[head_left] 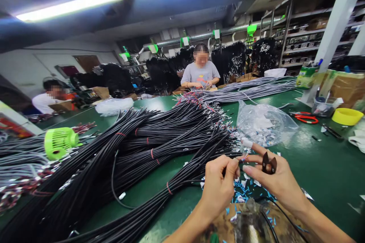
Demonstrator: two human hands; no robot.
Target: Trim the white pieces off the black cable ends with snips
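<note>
My left hand (219,182) is closed in a pinch on a black cable, close to its stripped end. Thin coloured wires (244,158) fan out of that end, between my two hands. In my right hand (275,172) a pair of wire cutters is tucked, its dark jaws (268,164) poking out between the fingers and its handles hidden by the palm. The right thumb and forefinger reach to the coloured wires; whether they press on them I cannot tell. White tape wraps one right fingertip. Small blue and white scraps (243,190) lie beneath my hands.
Banded bundles of black cable (159,152) spread over the green table (327,171). A clear plastic bag (265,123), red-handled pliers (306,117) and a yellow tape roll (347,115) lie right. A green fan (60,142) stands left. A co-worker (201,70) sits opposite; grey cables (251,87) lie nearby.
</note>
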